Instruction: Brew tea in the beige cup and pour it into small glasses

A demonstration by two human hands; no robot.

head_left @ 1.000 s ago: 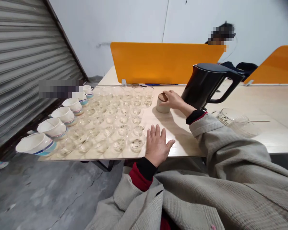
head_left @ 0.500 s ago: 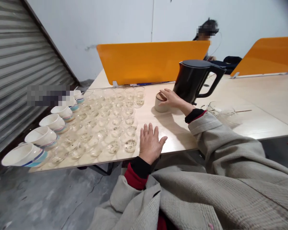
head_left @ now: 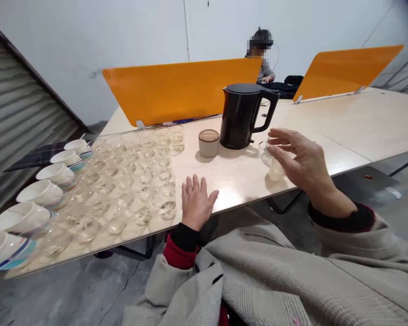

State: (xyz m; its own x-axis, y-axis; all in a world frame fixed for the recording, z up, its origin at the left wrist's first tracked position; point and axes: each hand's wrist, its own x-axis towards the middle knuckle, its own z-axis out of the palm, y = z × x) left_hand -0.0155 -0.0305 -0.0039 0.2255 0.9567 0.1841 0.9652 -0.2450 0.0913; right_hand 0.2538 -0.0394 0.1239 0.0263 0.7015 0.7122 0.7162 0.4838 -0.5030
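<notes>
Office-like workroom | orange desk dividers [head_left: 180, 94] | roller shutter [head_left: 15, 102] | concrete floor [head_left: 105, 280]

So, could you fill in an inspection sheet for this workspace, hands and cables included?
Surface: pale table, many items standing on it.
Things: clear cups in rows, some holding dark specks; clear vessels at the right hand.
Clutter: white cups lined up; jar, lidded; black kettle; thin blue item along a panel's foot.
Hands: left hand flat beside the clear cups; right hand's fingers curved, contact unclear.
Cables: thin curved line near a co-worker, possibly a cord.
Surroundings: orange panels, ribbed shutter, pale wall.
</notes>
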